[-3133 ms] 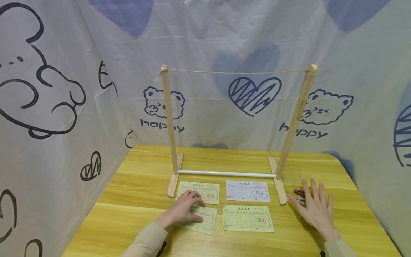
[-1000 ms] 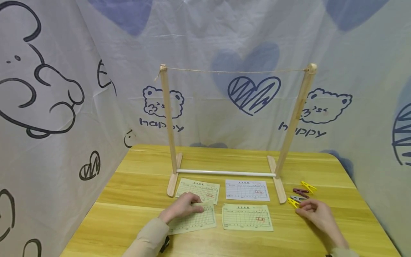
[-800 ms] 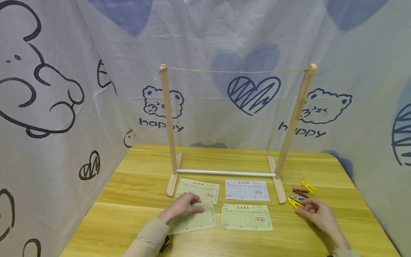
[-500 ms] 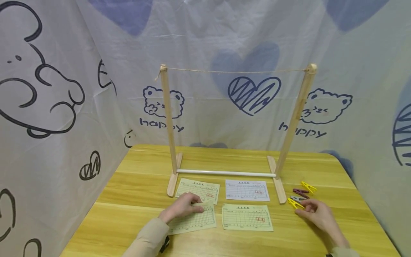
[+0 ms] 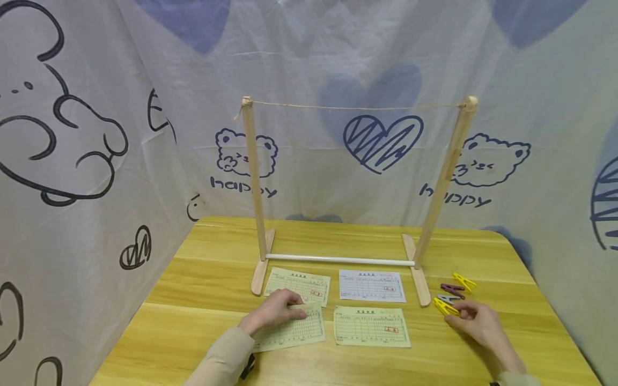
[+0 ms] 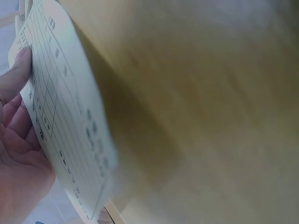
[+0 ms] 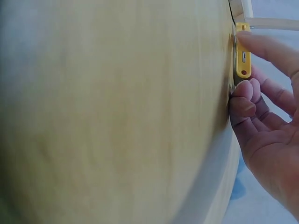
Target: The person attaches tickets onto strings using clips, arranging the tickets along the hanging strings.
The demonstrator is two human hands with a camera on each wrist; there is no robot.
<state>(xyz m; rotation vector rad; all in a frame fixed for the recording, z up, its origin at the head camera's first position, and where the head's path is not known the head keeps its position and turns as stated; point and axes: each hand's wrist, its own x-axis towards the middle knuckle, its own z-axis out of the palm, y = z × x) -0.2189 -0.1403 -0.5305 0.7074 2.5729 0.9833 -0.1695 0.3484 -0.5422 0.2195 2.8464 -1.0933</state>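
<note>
In the head view my left hand [image 5: 277, 308] pinches a pale green printed slip [image 5: 294, 332] at its upper edge. The left wrist view shows the thumb [image 6: 18, 70] on the slip's printed face, with other fingers behind it and its near edge raised off the table. At the right, my right hand [image 5: 478, 321] has thumb and index finger around the handle end of a yellow clothespin [image 5: 443, 306]. The right wrist view shows one finger against that yellow clothespin [image 7: 243, 56], beside the tabletop. Grey [image 5: 451, 298], purple [image 5: 453, 290] and another yellow clothespin [image 5: 463, 281] lie just beyond.
A wooden frame with a string [image 5: 357, 109] across its top and a white bar [image 5: 340, 260] low down stands behind the slips. Two more greenish slips [image 5: 372, 327] and a white slip [image 5: 372, 286] lie on the wooden table [image 5: 203, 279]. A patterned cloth [image 5: 309, 177] hangs behind.
Since the earliest frame, my left hand has taken hold of the near-left slip and turned it slightly. My spread right hand has drawn its fingers together at the near yellow clothespin, which has lately shifted slightly.
</note>
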